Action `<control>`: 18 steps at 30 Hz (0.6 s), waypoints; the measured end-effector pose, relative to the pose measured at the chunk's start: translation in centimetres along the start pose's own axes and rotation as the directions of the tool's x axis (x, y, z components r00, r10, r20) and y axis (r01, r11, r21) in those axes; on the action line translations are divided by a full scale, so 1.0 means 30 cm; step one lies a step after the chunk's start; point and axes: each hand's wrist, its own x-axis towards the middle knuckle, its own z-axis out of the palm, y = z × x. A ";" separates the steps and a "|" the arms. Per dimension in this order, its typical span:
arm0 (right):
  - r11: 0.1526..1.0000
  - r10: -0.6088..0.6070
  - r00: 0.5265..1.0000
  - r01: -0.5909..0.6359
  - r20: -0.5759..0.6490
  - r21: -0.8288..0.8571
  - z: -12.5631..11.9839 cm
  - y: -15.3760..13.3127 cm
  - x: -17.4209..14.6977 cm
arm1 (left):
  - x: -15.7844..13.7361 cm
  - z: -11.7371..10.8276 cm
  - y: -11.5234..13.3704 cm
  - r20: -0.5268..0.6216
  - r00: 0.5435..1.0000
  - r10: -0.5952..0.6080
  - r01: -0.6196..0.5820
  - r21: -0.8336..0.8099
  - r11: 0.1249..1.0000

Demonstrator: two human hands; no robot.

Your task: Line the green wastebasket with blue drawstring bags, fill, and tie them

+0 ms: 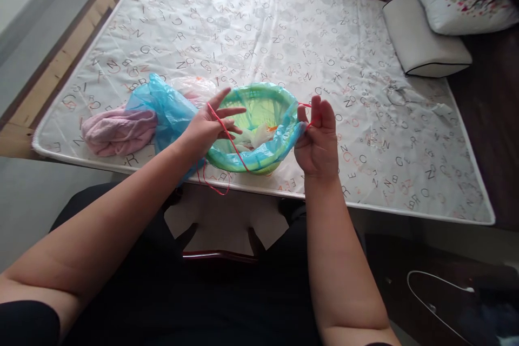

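My left hand (pixel 217 121) is over the left rim of a green basket (pixel 263 168), its fingers spread. A thin red string (pixel 233 143) crosses this hand and slants down to the basket's front; a loose loop hangs below the wrist. My right hand (pixel 318 138) is at the basket's right rim, palm towards me, with the red string running round its bent fingers; the exact grip is partly hidden. A blue plastic bag (pixel 265 150) lines the basket and folds over its rim. Inside lies a crumpled whitish plastic bag (pixel 263 134).
A rolled pink cloth (pixel 119 131), another blue plastic bag (pixel 164 105) and a clear bag (pixel 194 88) lie left of the basket on a letter-printed mattress (pixel 251 27). Pillows (pixel 430 38) are at the far right. The mattress's front edge runs close before my lap.
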 end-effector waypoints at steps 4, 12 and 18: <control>0.999 0.017 0.996 -0.019 -0.092 -0.027 0.033 -0.019 -0.010 | -0.041 0.017 0.014 0.100 0.990 0.098 -0.099 0.007 0.995; 0.990 0.090 0.994 -0.096 -0.065 -0.101 0.086 -0.038 -0.039 | -0.088 -0.002 -0.046 0.279 0.944 0.173 -0.193 0.043 0.980; 0.983 0.125 0.991 -0.131 -0.057 -0.130 0.087 -0.042 -0.036 | -0.102 -0.015 -0.067 0.206 0.930 0.304 -0.343 0.191 0.920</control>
